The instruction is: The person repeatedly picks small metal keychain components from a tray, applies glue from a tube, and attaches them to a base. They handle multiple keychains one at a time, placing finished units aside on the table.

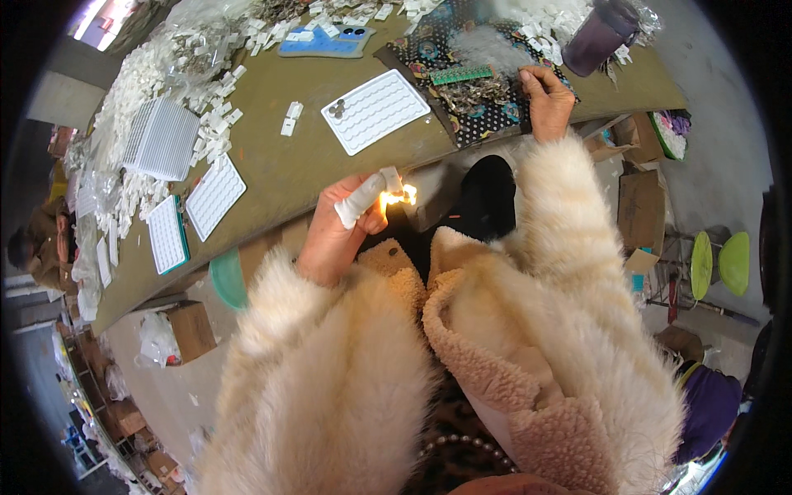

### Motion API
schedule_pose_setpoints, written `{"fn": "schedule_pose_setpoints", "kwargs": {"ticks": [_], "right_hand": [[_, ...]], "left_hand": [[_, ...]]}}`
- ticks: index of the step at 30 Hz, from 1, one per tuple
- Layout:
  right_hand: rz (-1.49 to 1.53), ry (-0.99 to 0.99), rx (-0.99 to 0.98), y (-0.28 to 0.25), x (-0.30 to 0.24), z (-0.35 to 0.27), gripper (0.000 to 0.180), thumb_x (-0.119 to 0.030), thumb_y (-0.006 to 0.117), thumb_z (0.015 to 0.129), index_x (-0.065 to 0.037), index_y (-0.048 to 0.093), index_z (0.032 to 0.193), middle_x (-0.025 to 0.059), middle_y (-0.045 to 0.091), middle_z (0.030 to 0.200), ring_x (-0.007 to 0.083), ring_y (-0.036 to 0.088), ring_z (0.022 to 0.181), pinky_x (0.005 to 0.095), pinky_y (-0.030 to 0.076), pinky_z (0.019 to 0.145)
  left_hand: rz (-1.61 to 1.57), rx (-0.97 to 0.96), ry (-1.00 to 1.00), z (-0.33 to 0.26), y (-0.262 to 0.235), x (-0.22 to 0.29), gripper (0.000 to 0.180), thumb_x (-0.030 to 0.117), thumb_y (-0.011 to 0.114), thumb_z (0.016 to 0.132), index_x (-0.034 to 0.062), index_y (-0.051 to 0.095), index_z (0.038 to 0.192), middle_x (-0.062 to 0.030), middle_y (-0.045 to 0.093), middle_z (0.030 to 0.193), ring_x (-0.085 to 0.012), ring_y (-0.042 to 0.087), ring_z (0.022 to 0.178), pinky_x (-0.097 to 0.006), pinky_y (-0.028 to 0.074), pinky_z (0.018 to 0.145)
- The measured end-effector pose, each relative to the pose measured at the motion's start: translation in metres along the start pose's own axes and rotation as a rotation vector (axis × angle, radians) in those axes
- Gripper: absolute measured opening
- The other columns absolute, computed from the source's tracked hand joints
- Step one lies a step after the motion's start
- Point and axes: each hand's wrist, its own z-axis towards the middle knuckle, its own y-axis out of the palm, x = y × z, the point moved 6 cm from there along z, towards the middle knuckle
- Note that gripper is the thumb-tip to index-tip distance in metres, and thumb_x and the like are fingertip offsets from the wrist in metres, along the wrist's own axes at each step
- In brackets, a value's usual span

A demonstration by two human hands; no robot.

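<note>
My left hand (334, 227) is raised in front of the table's near edge, with a white wrapping on one finger. Its closed fingers hold a small cluster of glowing yellow lights (400, 196); the glare hides its exact form. Farther off, my right hand (549, 101) is at the right side of a dark patterned cloth (487, 124), thumb and forefinger pinched together. Whatever they pinch is too small to make out. Beside those fingers lies a heap of small metallic pieces (474, 97) with a green strip (462, 75) along it.
A white tray with wavy rows (375, 114) lies mid-table, holding a few small grey discs. Stacked white trays (162, 139) and heaped white plastic pieces (136, 91) cover the left. A dark purple bottle (601, 37) stands far right. Cardboard boxes (642, 206) and green stools (733, 262) are on the right.
</note>
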Motion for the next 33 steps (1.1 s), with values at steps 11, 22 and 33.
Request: {"fn": "schedule_pose_setpoints", "kwargs": {"ticks": [11, 22, 33], "right_hand": [[0.363, -0.105, -0.631, 0.094, -0.142, -0.102, 0.011, 0.006, 0.067, 0.085, 0.003, 0.071, 0.094, 0.0036, 0.065, 0.087, 0.0098, 0.059, 0.078, 0.0238, 0.048, 0.07], [0.508, -0.054, -0.638, 0.108, -0.143, -0.115, 0.002, 0.003, 0.064, 0.089, 0.004, 0.066, 0.091, 0.0082, 0.068, 0.104, 0.0128, 0.063, 0.095, 0.028, 0.053, 0.083], [0.765, 0.247, -0.633, 0.112, -0.127, -0.135, 0.006, 0.006, 0.067, 0.087, 0.004, 0.071, 0.09, 0.0114, 0.07, 0.102, 0.0163, 0.066, 0.089, 0.0292, 0.054, 0.081]], "left_hand": [[0.078, -0.005, 0.128, 0.014, 0.003, 0.021, 0.046, 0.039, 0.064, 0.097, -0.0023, 0.063, 0.118, 0.0052, 0.055, 0.078, -0.0035, 0.038, 0.062, -0.022, 0.032, 0.058], [0.071, 0.002, 0.113, 0.018, 0.005, 0.018, 0.043, 0.038, 0.062, 0.098, -0.0023, 0.065, 0.111, 0.005, 0.051, 0.071, -0.0041, 0.038, 0.06, -0.022, 0.031, 0.057], [-0.112, -0.047, 0.059, 0.02, 0.011, 0.01, 0.035, 0.035, 0.065, 0.096, 0.0025, 0.067, 0.108, 0.0073, 0.051, 0.071, -0.003, 0.036, 0.059, -0.023, 0.031, 0.056]]}}
